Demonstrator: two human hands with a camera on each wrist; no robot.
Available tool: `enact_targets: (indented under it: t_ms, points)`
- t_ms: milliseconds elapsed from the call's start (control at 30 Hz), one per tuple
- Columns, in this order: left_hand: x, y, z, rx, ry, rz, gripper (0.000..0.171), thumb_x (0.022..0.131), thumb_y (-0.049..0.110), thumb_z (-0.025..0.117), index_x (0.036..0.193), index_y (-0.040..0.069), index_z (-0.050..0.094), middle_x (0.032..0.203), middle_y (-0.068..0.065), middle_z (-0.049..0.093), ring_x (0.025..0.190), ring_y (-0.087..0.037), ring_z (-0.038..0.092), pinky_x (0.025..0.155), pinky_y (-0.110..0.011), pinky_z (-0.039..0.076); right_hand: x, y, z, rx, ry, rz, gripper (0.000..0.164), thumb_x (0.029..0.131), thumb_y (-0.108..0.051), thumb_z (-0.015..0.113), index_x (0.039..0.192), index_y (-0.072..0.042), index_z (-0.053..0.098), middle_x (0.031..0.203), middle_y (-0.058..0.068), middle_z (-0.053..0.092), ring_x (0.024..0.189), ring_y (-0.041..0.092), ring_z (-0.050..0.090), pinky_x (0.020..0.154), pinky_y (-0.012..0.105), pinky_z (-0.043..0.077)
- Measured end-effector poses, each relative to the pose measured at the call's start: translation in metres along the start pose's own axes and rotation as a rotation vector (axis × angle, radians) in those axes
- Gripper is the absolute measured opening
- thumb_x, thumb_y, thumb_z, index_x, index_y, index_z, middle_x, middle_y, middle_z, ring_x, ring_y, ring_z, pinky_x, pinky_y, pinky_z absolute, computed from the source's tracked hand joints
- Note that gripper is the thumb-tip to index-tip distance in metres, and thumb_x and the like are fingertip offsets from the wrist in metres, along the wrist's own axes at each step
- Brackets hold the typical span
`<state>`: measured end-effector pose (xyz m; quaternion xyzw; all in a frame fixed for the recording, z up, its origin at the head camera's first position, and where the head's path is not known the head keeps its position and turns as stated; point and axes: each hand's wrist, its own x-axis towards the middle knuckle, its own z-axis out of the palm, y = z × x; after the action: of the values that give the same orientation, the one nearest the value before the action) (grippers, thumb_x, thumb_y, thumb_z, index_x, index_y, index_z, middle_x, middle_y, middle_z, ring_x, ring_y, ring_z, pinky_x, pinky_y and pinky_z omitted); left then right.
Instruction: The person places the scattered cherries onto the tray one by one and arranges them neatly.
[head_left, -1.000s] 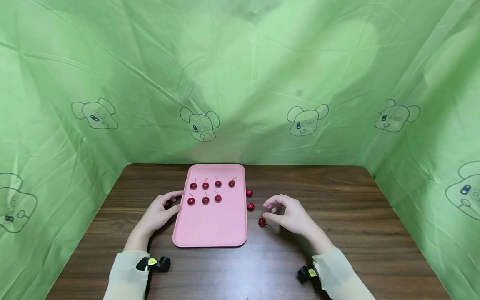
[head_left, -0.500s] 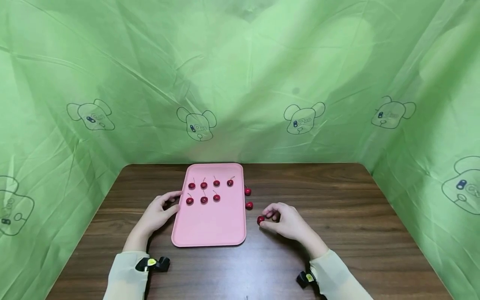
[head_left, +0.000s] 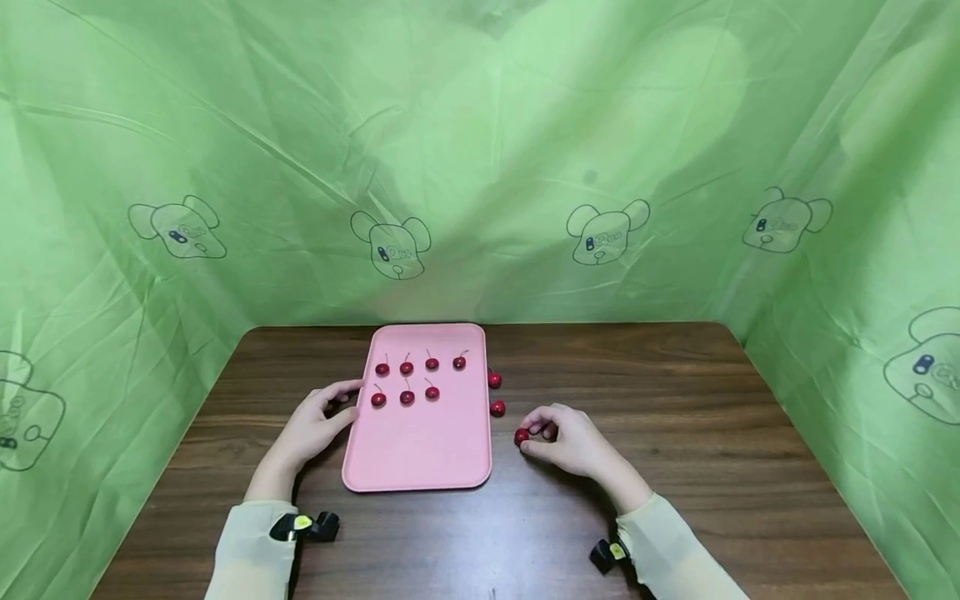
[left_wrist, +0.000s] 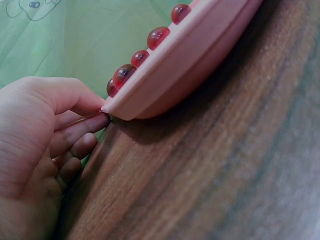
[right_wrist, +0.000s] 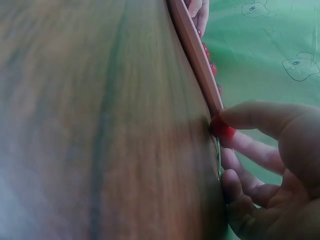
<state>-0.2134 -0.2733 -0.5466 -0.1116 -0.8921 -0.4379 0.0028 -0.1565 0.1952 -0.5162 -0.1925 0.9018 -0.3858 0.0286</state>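
Note:
Between the thumb and index finger of my right hand (head_left: 573, 443) is a red cherry (head_left: 522, 437), low over the table to the right of a pink tray (head_left: 420, 457). In the right wrist view, that cherry (right_wrist: 222, 128) is pinched near the tabletop, with its thin stem hanging down. My left hand (head_left: 313, 427) touches the tray's left rim with thumb and index fingertips, set apart along the edge. Several cherries with stems lie on the tray in two rows, including one at the upper right (head_left: 459, 363). The lower half of the tray is bare pink.
Two more cherries, an upper one (head_left: 494, 380) and a lower one (head_left: 498, 408), lie on the table close to the tray's right edge. The dark wooden table (head_left: 675, 417) is enclosed by green fabric (head_left: 480, 167) printed with cartoon heads.
My right hand has come down to the nearest loose cherry and now pinches it between thumb and index finger. My left hand stays at the tray's rim. The view has shifted slightly.

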Motion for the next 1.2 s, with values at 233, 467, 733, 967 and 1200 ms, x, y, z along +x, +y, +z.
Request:
enact_targets:
  t_ms: [233, 467, 733, 967, 1200]
  points:
    - [0.0, 0.0, 0.001, 0.018, 0.005, -0.02, 0.046, 0.103, 0.016, 0.075, 0.149, 0.013, 0.067, 0.131, -0.017, 0.068, 0.12, -0.032, 0.057, 0.105, -0.052, 0.041, 0.0, 0.002, -0.005, -0.018, -0.008, -0.066, 0.019, 0.092, -0.013, 0.084, 0.111, -0.016, 0.081, 0.104, 0.0, 0.073, 0.094, 0.021, 0.069, 0.081, 0.035, 0.056]
    - [0.001, 0.0, 0.001, 0.02, -0.004, -0.03, 0.048, 0.103, 0.015, 0.075, 0.15, 0.013, 0.066, 0.13, -0.017, 0.067, 0.12, -0.032, 0.055, 0.105, -0.052, 0.041, 0.0, -0.001, -0.005, -0.042, 0.03, -0.056, 0.03, 0.085, -0.018, 0.093, 0.111, -0.015, 0.079, 0.101, 0.001, 0.071, 0.089, 0.019, 0.066, 0.079, 0.033, 0.055]
    - [0.0, 0.0, 0.0, 0.012, 0.0, -0.027, 0.048, 0.102, 0.015, 0.076, 0.149, 0.014, 0.067, 0.128, -0.016, 0.068, 0.119, -0.031, 0.055, 0.104, -0.052, 0.04, 0.0, -0.009, 0.0, 0.033, 0.035, 0.059, 0.03, 0.082, -0.023, 0.097, 0.104, -0.013, 0.079, 0.084, 0.001, 0.068, 0.061, 0.006, 0.056, 0.059, 0.025, 0.048]
    - [0.0, 0.001, 0.001, 0.013, 0.004, -0.028, 0.047, 0.103, 0.015, 0.076, 0.149, 0.013, 0.067, 0.13, -0.015, 0.068, 0.12, -0.031, 0.056, 0.105, -0.052, 0.041, -0.001, -0.009, 0.002, 0.021, 0.011, 0.039, 0.024, 0.084, -0.023, 0.097, 0.101, -0.016, 0.081, 0.088, -0.002, 0.071, 0.071, 0.009, 0.062, 0.066, 0.025, 0.052]
    - [0.0, 0.003, 0.0, 0.009, -0.004, -0.019, 0.048, 0.103, 0.017, 0.077, 0.149, 0.013, 0.067, 0.129, -0.016, 0.069, 0.119, -0.032, 0.056, 0.103, -0.053, 0.041, 0.0, -0.007, 0.005, -0.01, 0.024, -0.052, 0.021, 0.086, -0.021, 0.095, 0.102, -0.017, 0.082, 0.093, -0.003, 0.072, 0.083, 0.016, 0.068, 0.076, 0.029, 0.056]
